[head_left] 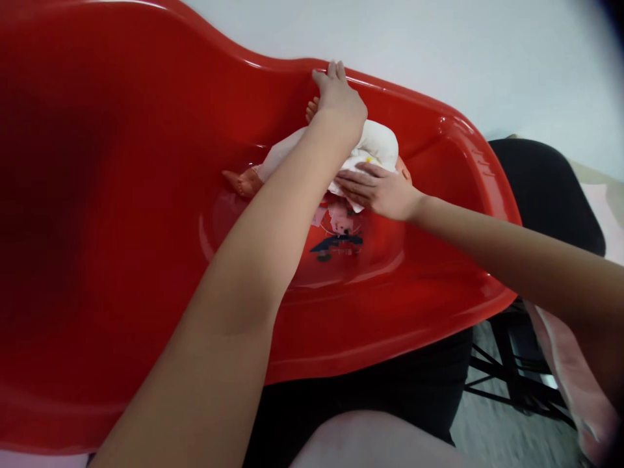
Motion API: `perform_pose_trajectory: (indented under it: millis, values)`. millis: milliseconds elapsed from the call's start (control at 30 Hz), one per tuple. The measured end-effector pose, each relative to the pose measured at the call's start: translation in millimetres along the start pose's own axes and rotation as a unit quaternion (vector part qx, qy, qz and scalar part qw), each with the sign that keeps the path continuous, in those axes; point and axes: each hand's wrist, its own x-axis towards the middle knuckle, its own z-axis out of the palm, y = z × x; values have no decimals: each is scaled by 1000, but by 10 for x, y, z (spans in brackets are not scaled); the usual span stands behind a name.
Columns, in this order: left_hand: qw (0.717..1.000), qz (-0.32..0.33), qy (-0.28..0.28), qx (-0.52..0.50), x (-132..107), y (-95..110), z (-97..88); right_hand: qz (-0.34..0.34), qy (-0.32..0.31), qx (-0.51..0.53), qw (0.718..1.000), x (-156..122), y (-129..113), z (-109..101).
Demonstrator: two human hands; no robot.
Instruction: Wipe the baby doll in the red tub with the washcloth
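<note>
A baby doll with a white soft body (383, 140) lies in the red baby bathtub (146, 162). One bare foot (246, 182) points left, and the toes of the other show beside my left wrist. My left hand (340, 104) reaches across the doll to the far rim, its visible fingers stretched out and nothing seen in them. Part of the doll is hidden under that forearm. My right hand (383, 192) presses its fingers on a crumpled white cloth (357, 205) against the doll. A small yellow mark shows just above these fingers.
A cartoon print (338, 224) in pink and blue marks the tub's floor. To the right stand a black chair (546, 192) and a dark metal frame (517, 370). Pink fabric (568, 364) hangs at lower right. A pale wall (390, 39) rises behind the tub.
</note>
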Motion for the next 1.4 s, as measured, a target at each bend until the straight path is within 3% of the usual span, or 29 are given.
perform_pose_trajectory:
  millis: [167, 233, 300, 500, 633, 833, 1000, 1100, 1233, 1400]
  values:
    - [1000, -2, -2, -7, 9, 9, -20, -38, 25, -7, 999, -554, 288, 531]
    - [1000, -5, -5, -6, 2, 15, -26, -51, 31, -5, 998, -728, 318, 623]
    - [1000, -9, -8, -3, -3, 21, -28, -47, 53, 6, 997, -825, 269, 559]
    - [999, -10, -16, 26, 24, 33, -21, 58, 191, -41, 979, -763, 33, 1]
    - [1000, -15, -15, 22, 15, 26, -27, 144, 276, -83, 947, -671, 80, 68]
    - [999, -16, -13, -32, -11, 13, -27, 199, 230, 1, 953, -663, 49, 538]
    - [994, -40, -4, -99, 9, 19, -7, 215, 180, -17, 960, -782, -67, 811]
    - [996, -46, -14, -80, 1, 23, -7, 183, 126, -40, 974, -859, -91, 934]
    - [997, -45, -14, -63, -11, 25, -12, 93, 55, -61, 992, -903, -22, 992]
    - [993, -40, 1, -107, 21, 21, 16, -9, 17, -63, 998, -728, 101, 783]
